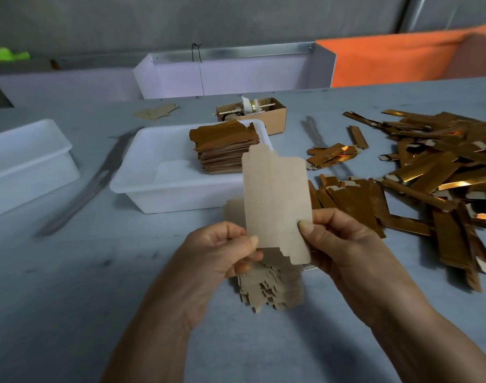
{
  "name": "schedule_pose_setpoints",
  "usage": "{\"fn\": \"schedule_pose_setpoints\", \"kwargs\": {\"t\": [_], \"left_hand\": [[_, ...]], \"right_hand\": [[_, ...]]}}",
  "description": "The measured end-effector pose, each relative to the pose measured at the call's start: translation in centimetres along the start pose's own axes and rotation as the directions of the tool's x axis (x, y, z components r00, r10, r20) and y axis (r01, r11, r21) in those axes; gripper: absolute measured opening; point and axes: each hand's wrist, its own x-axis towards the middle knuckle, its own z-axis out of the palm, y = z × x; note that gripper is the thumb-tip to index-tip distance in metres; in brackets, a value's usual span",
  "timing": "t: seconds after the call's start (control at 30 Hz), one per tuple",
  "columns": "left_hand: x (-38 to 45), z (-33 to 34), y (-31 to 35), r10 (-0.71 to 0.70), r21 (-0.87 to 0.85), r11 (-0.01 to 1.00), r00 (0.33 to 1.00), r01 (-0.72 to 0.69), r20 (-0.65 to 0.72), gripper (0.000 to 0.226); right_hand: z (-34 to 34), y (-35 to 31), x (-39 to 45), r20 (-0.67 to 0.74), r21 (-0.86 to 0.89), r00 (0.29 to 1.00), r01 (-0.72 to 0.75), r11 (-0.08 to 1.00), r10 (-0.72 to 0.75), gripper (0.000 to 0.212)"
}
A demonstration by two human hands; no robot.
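Left hand [217, 252], card blank [276, 200] before white tray [142, 172]

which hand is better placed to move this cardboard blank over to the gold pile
Right, probably. The right hand pinches the cardboard blank at its right edge, and the gold pile lies on that side. The left hand grips the other edge and would have to cross over.

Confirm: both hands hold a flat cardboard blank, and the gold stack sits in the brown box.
Wrong place: the head view shows the gold stack in the white tub, not the brown box. The left hand and right hand hold the cardboard blank.
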Motion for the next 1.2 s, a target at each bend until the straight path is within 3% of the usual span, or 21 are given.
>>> {"fn": "schedule_pose_setpoints", "kwargs": {"t": [0.1,0.17,0.3,0.43,0.5,0.57,0.63,0.7,0.77,0.8,0.87,0.93,1.0,1.1,1.2], "left_hand": [[0.1,0.7,0.0,0.038,-0.085,0.996,0.999,-0.039,-0.014,0.051],[0.3,1.5,0.0,0.060,-0.112,0.991,0.995,-0.069,-0.082,0.050],[0.7,2.5,-0.7,0.073,-0.001,0.997,0.980,-0.075,-0.184,0.034],[0.7,2.8,-1.2,0.011,-0.014,1.000,0.994,-0.013,-0.111,0.035],[0.8,2.9,-1.4,-0.018,-0.020,1.000,0.996,0.016,-0.092,0.045],[0.8,3.0,-1.4,-0.026,-0.025,0.999,0.995,0.024,-0.096,0.049],[0.8,3.3,-1.4,-0.037,-0.035,0.999,0.994,0.034,-0.103,0.046],[0.8,3.7,-1.6,-0.034,-0.026,0.999,0.990,0.031,-0.136,0.036],[0.9,4.2,-1.9,-0.008,0.025,1.000,0.981,0.013,-0.194,0.026],[0.8,4.4,-1.9,0.008,0.052,0.999,0.976,0.004,-0.219,0.023],[0.5,4.9,-1.9,0.046,0.086,0.996,0.970,-0.026,-0.241,0.015],[0.3,4.9,-1.9,0.073,0.115,0.992,0.970,-0.047,-0.230,0.006],[0.2,4.5,-1.6,0.075,0.130,0.990,0.982,-0.053,-0.172,0.014],[0.0,4.0,-1.1,0.122,0.173,0.979,0.990,-0.110,-0.063,0.014],[-0.3,4.0,-1.2,0.154,0.227,0.965,0.985,-0.132,-0.079,0.009]], "right_hand": [[0.0,0.2,-0.5,0.042,-0.022,0.999,0.005,1.000,-0.005,0.019],[0.1,0.6,-0.9,0.091,-0.056,0.996,0.003,0.998,0.002,0.017],[0.0,1.1,-1.1,0.095,-0.109,0.995,0.011,0.994,-0.001,0.020],[-0.4,1.3,-0.8,0.048,-0.123,0.999,0.012,0.992,-0.006,0.006],[-0.5,1.6,-0.8,0.026,-0.177,1.000,0.017,0.984,-0.013,0.021],[-0.4,1.8,-0.9,-0.023,-0.271,0.999,0.037,0.962,-0.045,0.022],[-0.2,1.9,-1.1,-0.071,-0.456,0.987,0.095,0.885,-0.143,0.017],[0.4,2.0,-1.7,-0.087,-0.651,0.949,0.176,0.738,-0.303,0.010],[1.1,2.2,-2.1,-0.023,-0.792,0.891,0.261,0.552,-0.454,0.009],[1.4,2.4,-2.2,0.014,-0.811,0.879,0.289,0.509,-0.477,0.011],[1.7,2.5,-2.3,0.035,-0.766,0.905,0.296,0.571,-0.423,0.014],[1.6,2.5,-2.1,0.037,-0.630,0.952,0.259,0.732,-0.305,0.011],[1.1,2.4,-2.0,0.044,-0.490,0.975,0.213,0.845,-0.220,0.008],[0.6,2.3,-1.9,0.057,-0.379,0.988,0.157,0.912,-0.146,0.011],[0.8,2.1,-1.8,0.002,-0.390,0.989,0.136,0.911,-0.147,0.016]]}}
